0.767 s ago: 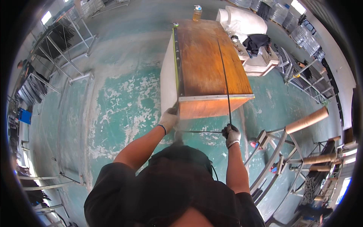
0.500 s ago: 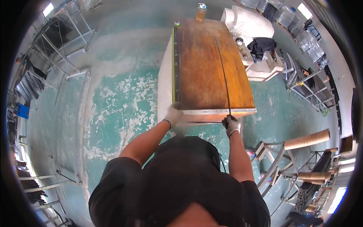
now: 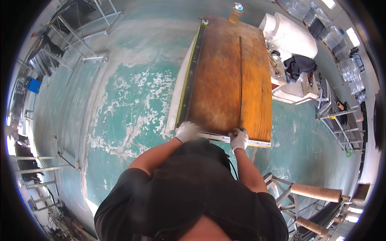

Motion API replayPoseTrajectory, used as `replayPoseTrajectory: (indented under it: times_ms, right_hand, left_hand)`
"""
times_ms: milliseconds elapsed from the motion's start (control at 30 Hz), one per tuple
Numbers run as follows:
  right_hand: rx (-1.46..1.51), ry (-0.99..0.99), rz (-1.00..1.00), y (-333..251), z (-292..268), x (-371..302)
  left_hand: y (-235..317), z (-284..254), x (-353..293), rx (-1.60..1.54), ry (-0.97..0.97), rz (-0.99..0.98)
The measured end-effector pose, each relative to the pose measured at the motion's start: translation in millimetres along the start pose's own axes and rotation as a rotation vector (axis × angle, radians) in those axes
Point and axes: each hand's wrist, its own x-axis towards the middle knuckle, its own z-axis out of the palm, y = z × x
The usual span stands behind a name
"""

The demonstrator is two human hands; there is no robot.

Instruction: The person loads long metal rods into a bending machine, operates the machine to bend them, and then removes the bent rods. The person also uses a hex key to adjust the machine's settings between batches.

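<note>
A long thin black strip (image 3: 241,84) runs down the brown wooden tabletop (image 3: 219,76), right of its middle. My right hand (image 3: 239,139), in a pale glove with dark fingertips, is closed around the strip's near end at the table's front edge. At the near left corner is my left hand (image 3: 187,131), also gloved; its fingers are blurred. Beside it, a yellow-green tape measure blade (image 3: 188,80) stretches along the left edge to its case (image 3: 205,22) at the far corner. A dark strip with pale spots (image 3: 194,72) lies alongside the blade.
A pale metal edging (image 3: 259,143) borders the table's front. A bottle of amber liquid (image 3: 236,14) stands at the far end. White rolls (image 3: 291,36) and a black cloth (image 3: 299,66) sit to the right. Metal racks (image 3: 78,38) stand left; a brown cardboard tube (image 3: 316,193) rests at lower right.
My body has come closer to the table, and both hands are now over its front edge. The black length that stretched between my hands below the edge no longer shows.
</note>
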Motion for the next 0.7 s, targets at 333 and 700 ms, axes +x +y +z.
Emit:
replayPoseTrajectory:
  times_ms: [333, 700]
  right_hand:
    - [0.033, -0.06, -0.084, 14.0, -11.4, 12.7]
    - [-0.143, -0.14, -0.487, 6.0, 8.9, 7.7]
  left_hand:
    - [18.7, 9.2, 10.6, 0.137, 0.021, -0.04]
    - [18.5, 4.1, 20.5, 0.125, -0.009, -0.088]
